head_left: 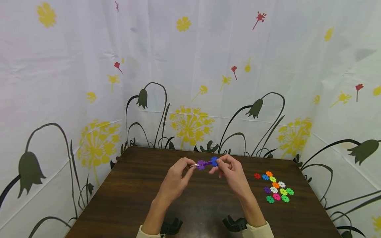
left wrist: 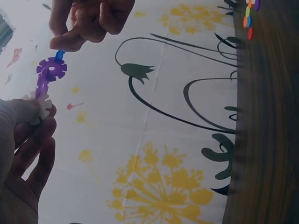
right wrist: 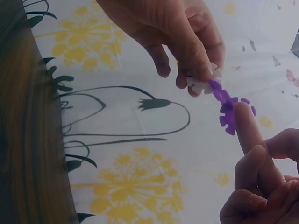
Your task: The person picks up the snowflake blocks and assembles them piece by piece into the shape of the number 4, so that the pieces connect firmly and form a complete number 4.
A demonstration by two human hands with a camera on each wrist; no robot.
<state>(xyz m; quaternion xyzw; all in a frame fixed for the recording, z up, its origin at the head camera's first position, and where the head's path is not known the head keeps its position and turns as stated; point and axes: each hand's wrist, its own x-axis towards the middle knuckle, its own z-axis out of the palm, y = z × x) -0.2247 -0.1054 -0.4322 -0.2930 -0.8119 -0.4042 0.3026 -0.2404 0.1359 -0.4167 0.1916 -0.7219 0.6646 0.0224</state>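
Note:
A short chain of notched flower-shaped plastic discs is stretched between the two hands above the table. At its left end a white disc [left wrist: 46,106] is pinched between the thumb and fingers of my left hand [head_left: 175,180]. Purple discs [head_left: 201,165] form the middle of the chain, slotted together at an angle. The blue disc [head_left: 214,161] at the right end is pinched by thumb and fingers of my right hand [head_left: 233,172]. In the right wrist view, a fingertip overlaps a purple disc [right wrist: 227,117] and the blue one is hidden.
Loose discs in many colours, among them a red disc [head_left: 257,176] and a pink disc [head_left: 276,196], lie on the right part of the dark wooden table [head_left: 134,185]. A flower-printed curtain [head_left: 196,82] hangs behind and beside the table. Black straps sit at both wrists.

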